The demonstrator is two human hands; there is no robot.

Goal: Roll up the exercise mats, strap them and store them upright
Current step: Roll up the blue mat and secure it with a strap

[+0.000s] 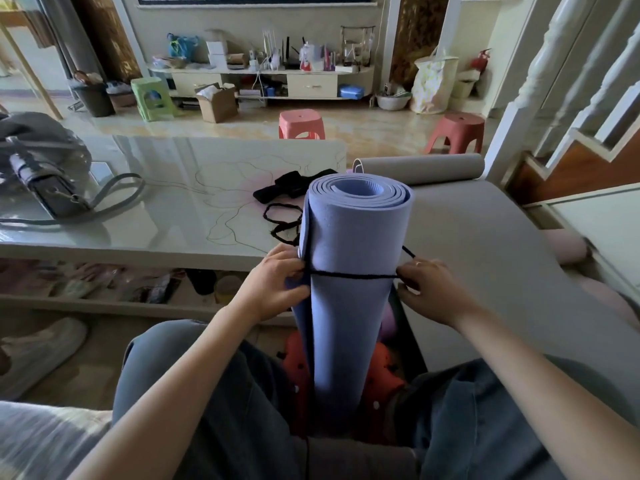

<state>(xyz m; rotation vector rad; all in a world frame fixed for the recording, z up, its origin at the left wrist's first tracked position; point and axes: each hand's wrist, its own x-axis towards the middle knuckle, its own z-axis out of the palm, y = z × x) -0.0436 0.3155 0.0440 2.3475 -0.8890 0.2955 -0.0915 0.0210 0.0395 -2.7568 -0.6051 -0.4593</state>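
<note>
Both hands' fingers (294, 271) on cord (351, 274) (taut)

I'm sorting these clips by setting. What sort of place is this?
Most likely a home living room: a low media cabinet cluttered with household items along the far wall, plastic stools on a tiled floor, and a glossy coffee table beside the person.

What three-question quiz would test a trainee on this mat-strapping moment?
1. True or false: the purple mat stands upright, rolled.
2. What crosses its front? A) black cord B) white tape C) nothing
3. Which mat is only partly rolled?

Key:
1. True.
2. A; the left hand and right hand each pinch the cord at the sides.
3. The grey mat.
</note>
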